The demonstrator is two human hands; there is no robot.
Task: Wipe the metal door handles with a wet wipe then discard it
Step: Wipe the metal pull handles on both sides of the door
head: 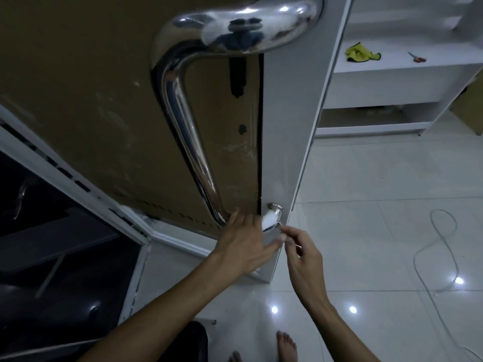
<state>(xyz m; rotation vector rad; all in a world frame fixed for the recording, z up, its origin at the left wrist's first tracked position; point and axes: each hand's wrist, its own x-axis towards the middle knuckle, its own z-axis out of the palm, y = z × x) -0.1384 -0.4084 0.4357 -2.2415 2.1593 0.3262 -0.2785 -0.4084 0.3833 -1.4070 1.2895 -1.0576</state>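
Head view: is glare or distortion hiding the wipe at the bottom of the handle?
Head view: dim overall; wide-angle bending stretches the metal door handle; bright reflections sit on its top curve and the floor tiles; the wet wipe shows as a blown-out white patch between the left hand and right hand.

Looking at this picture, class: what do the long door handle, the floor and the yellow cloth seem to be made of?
Door handle: polished metal, probably steel; it mirrors the room.
Floor: glossy ceramic-looking tiles; grout lines and light reflections show.
Yellow cloth: soft fabric, perhaps microfibre; it lies crumpled.
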